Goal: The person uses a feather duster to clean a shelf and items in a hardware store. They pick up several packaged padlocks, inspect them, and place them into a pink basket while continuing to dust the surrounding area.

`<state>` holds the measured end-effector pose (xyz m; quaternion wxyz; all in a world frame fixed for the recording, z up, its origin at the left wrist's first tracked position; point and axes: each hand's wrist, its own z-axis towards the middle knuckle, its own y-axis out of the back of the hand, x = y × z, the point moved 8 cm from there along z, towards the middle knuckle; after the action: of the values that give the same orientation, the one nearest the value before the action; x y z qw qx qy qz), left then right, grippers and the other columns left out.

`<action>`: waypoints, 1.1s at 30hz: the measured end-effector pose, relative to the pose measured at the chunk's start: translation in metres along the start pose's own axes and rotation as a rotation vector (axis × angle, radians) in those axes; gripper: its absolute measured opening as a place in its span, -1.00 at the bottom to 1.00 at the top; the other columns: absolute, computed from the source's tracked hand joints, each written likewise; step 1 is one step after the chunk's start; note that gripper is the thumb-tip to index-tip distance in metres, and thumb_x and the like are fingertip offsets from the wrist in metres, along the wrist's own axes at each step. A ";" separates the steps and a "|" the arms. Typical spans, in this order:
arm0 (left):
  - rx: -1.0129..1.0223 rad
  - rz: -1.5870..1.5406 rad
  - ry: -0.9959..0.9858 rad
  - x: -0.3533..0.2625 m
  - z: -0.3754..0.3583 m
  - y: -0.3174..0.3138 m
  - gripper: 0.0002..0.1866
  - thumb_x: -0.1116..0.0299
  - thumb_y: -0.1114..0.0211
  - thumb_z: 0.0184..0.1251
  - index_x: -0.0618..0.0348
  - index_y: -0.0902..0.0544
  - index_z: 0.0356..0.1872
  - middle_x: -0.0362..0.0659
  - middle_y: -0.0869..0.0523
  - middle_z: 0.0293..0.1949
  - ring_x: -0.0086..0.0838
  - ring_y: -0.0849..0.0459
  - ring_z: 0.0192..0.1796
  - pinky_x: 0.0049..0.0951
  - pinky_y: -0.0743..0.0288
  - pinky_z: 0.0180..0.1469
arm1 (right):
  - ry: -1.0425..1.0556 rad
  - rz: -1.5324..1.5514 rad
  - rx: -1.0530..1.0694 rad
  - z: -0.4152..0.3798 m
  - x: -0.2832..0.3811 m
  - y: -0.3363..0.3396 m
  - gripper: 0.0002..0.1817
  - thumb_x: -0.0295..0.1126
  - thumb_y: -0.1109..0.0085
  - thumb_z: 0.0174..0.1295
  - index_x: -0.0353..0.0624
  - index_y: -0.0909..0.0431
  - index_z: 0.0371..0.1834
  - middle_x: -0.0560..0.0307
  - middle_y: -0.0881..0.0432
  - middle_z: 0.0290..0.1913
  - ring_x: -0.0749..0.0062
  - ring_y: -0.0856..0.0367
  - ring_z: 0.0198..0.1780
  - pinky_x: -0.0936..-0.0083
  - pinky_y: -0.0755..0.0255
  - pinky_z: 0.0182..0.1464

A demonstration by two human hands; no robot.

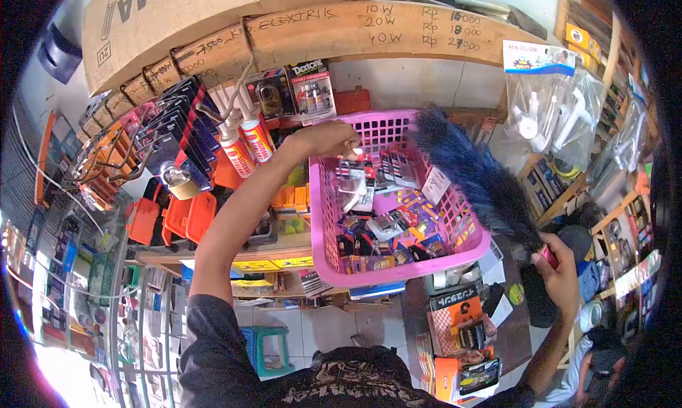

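Note:
My left hand (328, 138) grips the far rim of a pink plastic basket (321, 223) and holds it tilted toward me. The basket holds several small packaged hardware items (387, 227). My right hand (559, 267) is closed on the pink handle of a dark blue feather duster (477, 168). The duster's bristles reach up over the basket's right rim and far corner.
Sealant tubes (247, 141), padlocks (177, 180) and carded goods hang on the left. Orange tools (177, 219) sit on a shelf. Bagged white fittings (543, 109) hang at the right. Boxes (458, 315) lie on a counter below. A cardboard price sign (369, 28) runs overhead.

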<state>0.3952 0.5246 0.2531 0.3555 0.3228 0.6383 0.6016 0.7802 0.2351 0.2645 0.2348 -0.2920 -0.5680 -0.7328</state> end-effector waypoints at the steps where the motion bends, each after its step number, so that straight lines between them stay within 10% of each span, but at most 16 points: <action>1: -0.033 -0.100 -0.040 -0.006 -0.001 0.005 -0.84 0.41 -0.25 0.16 0.24 -0.58 -0.26 0.01 -0.64 -0.40 -0.18 -0.62 -0.34 -0.17 -0.47 -0.23 | 0.005 -0.004 0.002 -0.001 -0.003 -0.001 -0.58 -0.39 -0.32 0.18 -0.27 -0.51 0.09 0.18 -0.51 -0.33 0.54 -0.38 -0.29 0.58 -0.35 -0.15; 11: -0.513 -0.569 0.081 -0.082 -0.068 0.053 -0.75 0.25 -0.25 0.40 0.28 -0.65 -0.25 -0.18 -0.66 -0.37 -0.56 -0.55 -0.30 -0.48 -0.43 -0.22 | 0.092 0.256 -0.146 -0.026 -0.019 -0.014 -0.66 -0.52 -0.20 0.23 -0.27 -0.51 0.08 0.37 -0.44 -0.43 0.72 -0.34 -0.46 0.71 -0.26 -0.41; 15: -0.904 -1.039 0.229 -0.058 -0.116 0.039 -0.82 0.25 -0.26 0.38 0.12 -0.68 -0.22 -0.27 -0.67 -0.33 -0.59 -0.61 -0.24 -0.50 -0.48 -0.17 | -0.053 0.386 -0.132 -0.045 -0.046 -0.013 -0.54 -0.43 -0.32 0.19 -0.24 -0.47 0.17 0.30 -0.51 -0.27 0.65 -0.44 -0.30 0.67 -0.36 -0.23; 17: -1.231 -1.755 0.253 -0.061 -0.142 0.020 -0.78 0.16 -0.25 0.40 0.10 -0.64 -0.24 -0.28 -0.66 -0.42 -0.59 -0.64 -0.30 -0.49 -0.55 -0.18 | -0.016 0.401 -0.200 -0.053 -0.059 -0.017 -0.59 -0.44 -0.27 0.21 -0.24 -0.47 0.13 0.32 -0.49 -0.35 0.68 -0.40 -0.40 0.69 -0.29 -0.35; 21: -0.988 -2.192 0.106 -0.073 -0.182 -0.051 -0.76 0.02 -0.24 0.38 -0.06 -0.63 -0.26 -0.33 -0.67 -0.42 -0.56 -0.67 -0.38 -0.48 -0.58 -0.26 | -0.002 0.492 -0.251 -0.075 -0.055 -0.023 -0.63 -0.33 -0.27 0.21 -0.24 -0.46 0.03 0.30 -0.48 -0.42 0.70 -0.35 -0.52 0.70 -0.17 -0.50; 23: -1.369 -2.214 0.711 -0.107 -0.217 -0.064 -0.81 0.06 -0.23 0.41 -0.11 -0.61 -0.19 -0.41 -0.56 -0.50 -0.61 -0.56 -0.50 -0.55 -0.52 -0.39 | 0.077 0.505 -0.323 -0.082 -0.055 -0.032 -0.61 -0.26 -0.31 0.18 -0.24 -0.46 -0.04 0.28 -0.47 -0.46 0.69 -0.34 -0.54 0.70 -0.13 -0.53; 27: -1.288 -2.427 0.394 -0.117 -0.251 -0.109 -0.78 0.04 -0.15 0.46 -0.18 -0.55 -0.38 -0.39 -0.43 -0.56 -0.61 -0.34 -0.57 -0.57 -0.28 -0.56 | -0.026 0.656 -0.256 -0.094 -0.049 -0.046 -0.50 -0.28 -0.35 0.13 -0.28 -0.43 0.08 0.27 -0.48 -0.43 0.67 -0.36 -0.50 0.68 -0.18 -0.48; 31: -1.168 -2.257 0.719 -0.113 -0.245 -0.082 -0.79 0.02 -0.18 0.43 -0.14 -0.57 -0.26 -0.41 -0.55 -0.59 -0.57 -0.49 -0.67 -0.56 -0.42 -0.62 | -0.088 0.713 -0.118 -0.091 -0.037 -0.059 -0.39 -0.31 -0.42 0.06 -0.30 -0.43 0.17 0.31 -0.47 -0.43 0.69 -0.35 -0.50 0.69 -0.17 -0.48; 33: -0.988 -2.078 0.497 -0.118 -0.203 -0.034 -0.75 0.02 -0.20 0.41 -0.05 -0.58 -0.23 -0.35 -0.62 -0.49 -0.55 -0.60 -0.56 -0.50 -0.56 -0.50 | -0.064 0.659 -0.126 -0.085 -0.030 -0.066 -0.43 -0.31 -0.43 0.05 -0.31 -0.46 0.11 0.31 -0.44 -0.45 0.69 -0.33 -0.51 0.68 -0.16 -0.49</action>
<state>0.2879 0.3137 0.2318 0.6274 -0.6517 0.3443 0.2513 0.7439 0.1691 0.1823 0.4224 -0.4968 -0.4039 -0.6416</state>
